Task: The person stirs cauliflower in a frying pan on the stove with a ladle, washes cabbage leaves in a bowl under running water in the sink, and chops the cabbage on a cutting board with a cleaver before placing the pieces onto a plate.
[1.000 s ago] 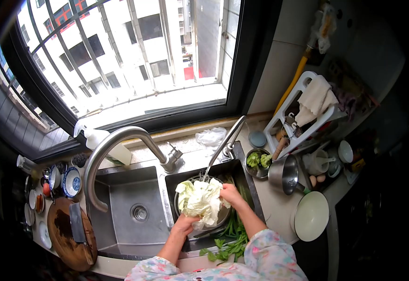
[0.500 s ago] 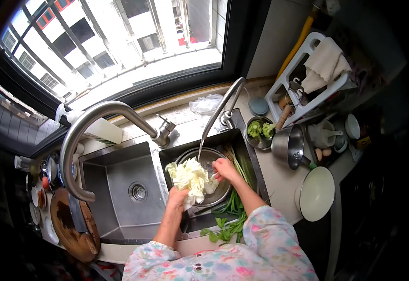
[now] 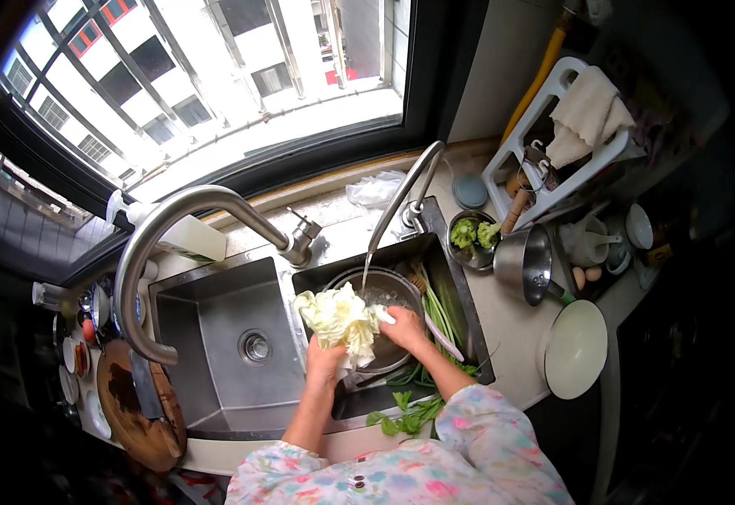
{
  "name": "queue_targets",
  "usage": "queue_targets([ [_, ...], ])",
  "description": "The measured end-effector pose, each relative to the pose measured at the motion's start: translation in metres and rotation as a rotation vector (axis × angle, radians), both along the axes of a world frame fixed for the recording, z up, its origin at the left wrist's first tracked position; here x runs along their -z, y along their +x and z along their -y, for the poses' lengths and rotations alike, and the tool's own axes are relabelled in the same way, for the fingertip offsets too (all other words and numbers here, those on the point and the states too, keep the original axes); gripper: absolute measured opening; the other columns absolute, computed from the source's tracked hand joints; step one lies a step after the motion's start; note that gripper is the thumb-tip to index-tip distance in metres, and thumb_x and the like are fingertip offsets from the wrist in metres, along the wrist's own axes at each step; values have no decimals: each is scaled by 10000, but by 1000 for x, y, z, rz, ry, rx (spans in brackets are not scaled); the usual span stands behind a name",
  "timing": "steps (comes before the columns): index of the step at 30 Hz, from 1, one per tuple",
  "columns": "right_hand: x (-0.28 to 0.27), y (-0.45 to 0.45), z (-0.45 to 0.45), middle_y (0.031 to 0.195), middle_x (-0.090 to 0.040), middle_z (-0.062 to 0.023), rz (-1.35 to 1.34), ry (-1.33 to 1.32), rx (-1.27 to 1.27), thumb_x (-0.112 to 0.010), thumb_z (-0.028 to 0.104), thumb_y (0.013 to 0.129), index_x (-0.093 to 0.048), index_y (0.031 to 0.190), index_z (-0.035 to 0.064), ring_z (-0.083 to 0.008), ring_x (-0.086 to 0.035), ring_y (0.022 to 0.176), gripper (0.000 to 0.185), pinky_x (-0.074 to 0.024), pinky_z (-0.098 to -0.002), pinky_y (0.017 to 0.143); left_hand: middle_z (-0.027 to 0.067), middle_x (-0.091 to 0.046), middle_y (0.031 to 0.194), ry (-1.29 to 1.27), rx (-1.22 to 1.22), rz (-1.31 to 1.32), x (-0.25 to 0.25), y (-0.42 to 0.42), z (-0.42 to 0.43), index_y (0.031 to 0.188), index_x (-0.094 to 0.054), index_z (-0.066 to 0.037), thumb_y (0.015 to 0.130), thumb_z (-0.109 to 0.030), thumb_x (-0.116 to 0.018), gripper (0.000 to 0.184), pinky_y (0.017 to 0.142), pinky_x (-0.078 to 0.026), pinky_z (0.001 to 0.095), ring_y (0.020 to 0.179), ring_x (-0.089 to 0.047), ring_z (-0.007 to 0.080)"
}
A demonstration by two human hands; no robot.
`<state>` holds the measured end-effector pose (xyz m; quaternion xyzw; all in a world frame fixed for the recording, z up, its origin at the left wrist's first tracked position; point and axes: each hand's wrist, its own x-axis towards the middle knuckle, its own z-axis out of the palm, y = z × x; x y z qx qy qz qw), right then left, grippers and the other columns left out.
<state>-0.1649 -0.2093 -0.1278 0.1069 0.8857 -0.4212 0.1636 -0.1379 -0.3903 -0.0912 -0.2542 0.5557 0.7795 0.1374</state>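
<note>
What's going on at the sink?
Someone is handling a pale leafy vegetable over a metal bowl in the right-hand basin. The left hand holds the main bunch from below; the right hand pinches a pale leaf at its side. Whether that leaf is torn free isn't clear. Water runs from the slim faucet above the bowl.

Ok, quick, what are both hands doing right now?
Left hand: closed, holding the cabbage.
Right hand: closed on a pale leaf; whether it's torn free can't be told.
</note>
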Motion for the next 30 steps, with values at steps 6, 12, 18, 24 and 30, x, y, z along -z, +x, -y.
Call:
queue_targets([
  [6,-55,15,-10,768,-571,-191,-335,-22,127,-530,142,720,-544,911,32,-372,-558,742,221,-440,-419,626,121,-567,1000,-134,-144,64,37,3,-31,1110,-435,-11,616,159,-520,529,737,-499,341,865,-596,255],
  [12,-57,45,30,1229,-378,-281,-431,257,-173,-504,141,777,-469,1109,74,-408,-535,877,341,-485,-464,712,118,-561,1053,252,-85,93,21,-1,-45,1145,-453,-17,639,140,-503,532,800,-485,339,924,-585,243],
  [18,-62,49,34,1216,-421,-238,-373,312,-252,-509,107,743,-494,1078,62,-392,-539,890,338,-477,-437,744,110,-541,1142,810,3,322,-7,6,-27,1195,-454,-52,802,-70,-516,398,894,-437,379,1047,-531,242],
  [24,-65,48,20,1081,-557,-224,-439,-252,-235,-537,124,774,-620,844,13,-248,-593,811,156,-486,-342,732,108,-591,1037,525,-12,281,29,9,-27,1093,-532,-61,815,-194,-597,316,795,-494,375,917,-588,233],
  [30,-21,4,-16,899,-623,-142,-48,-68,141,-534,99,769,-613,849,-25,-228,-592,766,167,-478,-323,696,124,-590,1053,326,-35,142,4,1,-18,1149,-484,15,697,51,-605,469,801,-482,325,918,-596,241],
])
